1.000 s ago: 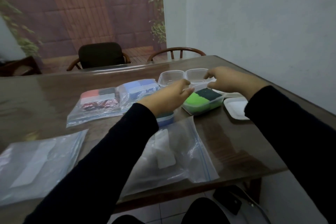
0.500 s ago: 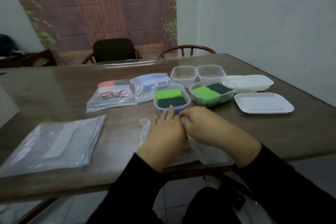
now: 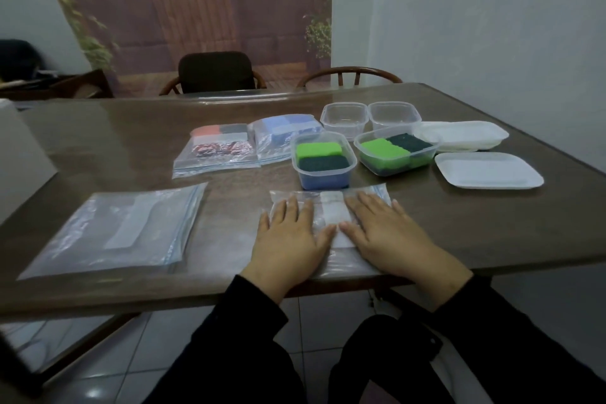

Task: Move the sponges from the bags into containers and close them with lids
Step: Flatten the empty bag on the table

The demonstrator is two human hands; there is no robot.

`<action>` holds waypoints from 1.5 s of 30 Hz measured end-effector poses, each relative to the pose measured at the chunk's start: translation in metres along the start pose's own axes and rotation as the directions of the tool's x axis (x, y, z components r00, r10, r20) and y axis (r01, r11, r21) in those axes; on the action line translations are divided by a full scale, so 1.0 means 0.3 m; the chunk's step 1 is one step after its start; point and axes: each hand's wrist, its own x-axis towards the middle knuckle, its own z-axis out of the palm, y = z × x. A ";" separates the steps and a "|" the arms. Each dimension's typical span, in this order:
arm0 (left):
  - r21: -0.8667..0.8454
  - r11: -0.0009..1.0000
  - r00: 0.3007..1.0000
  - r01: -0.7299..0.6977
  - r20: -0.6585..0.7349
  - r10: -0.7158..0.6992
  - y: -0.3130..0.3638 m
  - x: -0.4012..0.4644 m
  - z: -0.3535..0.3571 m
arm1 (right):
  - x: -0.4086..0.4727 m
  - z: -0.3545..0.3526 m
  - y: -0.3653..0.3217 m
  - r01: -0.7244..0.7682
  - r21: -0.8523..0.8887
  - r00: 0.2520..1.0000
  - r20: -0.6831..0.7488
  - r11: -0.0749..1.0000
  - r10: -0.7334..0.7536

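Note:
My left hand (image 3: 288,236) and my right hand (image 3: 383,233) lie flat, fingers straight, pressing an empty clear zip bag (image 3: 331,216) at the table's near edge. Just beyond it stands a clear container (image 3: 323,162) with green and dark sponges over a blue one. To its right a second container (image 3: 396,152) holds green and dark sponges. Two empty containers (image 3: 344,116) (image 3: 395,115) stand behind. A white lid (image 3: 488,170) lies at right, with more lids stacked (image 3: 465,136) behind it. Two bags hold sponges: red and grey (image 3: 218,147), blue (image 3: 282,133).
A stack of flattened empty zip bags (image 3: 121,229) lies at the near left of the brown table (image 3: 114,141). Two chairs (image 3: 216,72) (image 3: 349,75) stand behind the far edge. A white wall runs along the right side.
Both hands came back from the containers to the near bag, then spread apart and flattened on it. The view has shifted back and left.

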 end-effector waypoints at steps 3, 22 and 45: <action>-0.025 0.996 0.996 0.088 -0.010 -0.088 -0.016 0.006 0.006 | -0.004 -0.001 0.001 -0.001 0.014 1.000 -0.016 1.000 0.001; -0.718 0.690 0.934 0.085 -0.183 -0.306 -0.151 0.027 -0.115 | -0.050 -0.005 0.004 0.131 0.161 0.980 -0.167 0.978 -0.104; -0.949 0.316 0.844 0.017 -0.156 -0.513 -0.654 -0.170 -0.382 | 0.153 -0.025 -0.508 -0.054 0.930 0.988 0.104 0.364 -0.117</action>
